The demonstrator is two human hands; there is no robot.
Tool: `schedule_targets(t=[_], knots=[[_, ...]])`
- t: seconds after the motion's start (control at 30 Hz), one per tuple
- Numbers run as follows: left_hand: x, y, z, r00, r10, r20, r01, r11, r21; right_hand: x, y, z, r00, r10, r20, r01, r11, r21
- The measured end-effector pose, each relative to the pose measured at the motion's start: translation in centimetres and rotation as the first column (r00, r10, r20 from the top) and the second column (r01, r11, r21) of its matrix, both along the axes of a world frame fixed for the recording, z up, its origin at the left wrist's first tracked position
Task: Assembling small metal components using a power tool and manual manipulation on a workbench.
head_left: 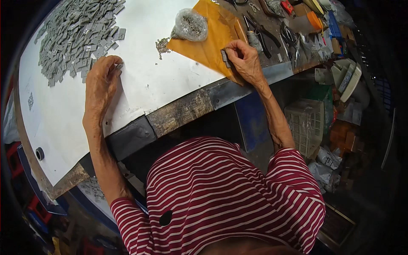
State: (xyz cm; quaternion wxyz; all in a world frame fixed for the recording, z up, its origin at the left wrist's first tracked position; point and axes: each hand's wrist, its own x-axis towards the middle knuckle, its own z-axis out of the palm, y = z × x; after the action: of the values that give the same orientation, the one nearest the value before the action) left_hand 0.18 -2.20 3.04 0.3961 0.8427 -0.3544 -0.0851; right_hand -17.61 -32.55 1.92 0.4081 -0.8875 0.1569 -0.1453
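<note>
A light, square pinch is probably serving best for keeping the small grey plates [74,40] aligned; they are lying heaped toward the far-left corner of the bench [180,112]. Beside the heap, the left hand [101,85] is curling, pinching a single grey piece [119,66]. The right hand [244,61] is pinching a short dark-grey stack [225,58] over orange-brown paper [208,51] along the near edge.

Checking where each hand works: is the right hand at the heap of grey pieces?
No, the right hand holds a grey stack at the orange sheet, apart from the heap of grey pieces by the left hand.
</note>
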Motion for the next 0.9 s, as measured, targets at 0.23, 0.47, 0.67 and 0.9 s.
schedule_targets(t=[0.23,0.47,0.67,0.9], knots=[[0.0,-0.1,0.3,1.000,0.003,-0.013,-0.002,1.000,0.007,0.1,0.2,0.4,0.999,-0.052,-0.006,0.053,0.995,0.089],[-0.5,-0.4,0.2,0.997,0.038,-0.061,-0.044,0.994,-0.096,-0.2,-0.2,1.7,0.983,-0.134,-0.125,0.179,0.842,0.509],[-1.7,-1.2,2.0,0.972,0.064,-0.224,-0.102,0.982,-0.159,-0.6,-0.1,3.0,0.988,-0.109,-0.111,0.155,0.652,0.742],[-4.1,-3.1,3.5,0.879,-0.126,-0.459,-0.036,0.944,-0.329,0.9,2.8,3.9,0.996,-0.063,-0.068,0.093,0.667,0.739]])
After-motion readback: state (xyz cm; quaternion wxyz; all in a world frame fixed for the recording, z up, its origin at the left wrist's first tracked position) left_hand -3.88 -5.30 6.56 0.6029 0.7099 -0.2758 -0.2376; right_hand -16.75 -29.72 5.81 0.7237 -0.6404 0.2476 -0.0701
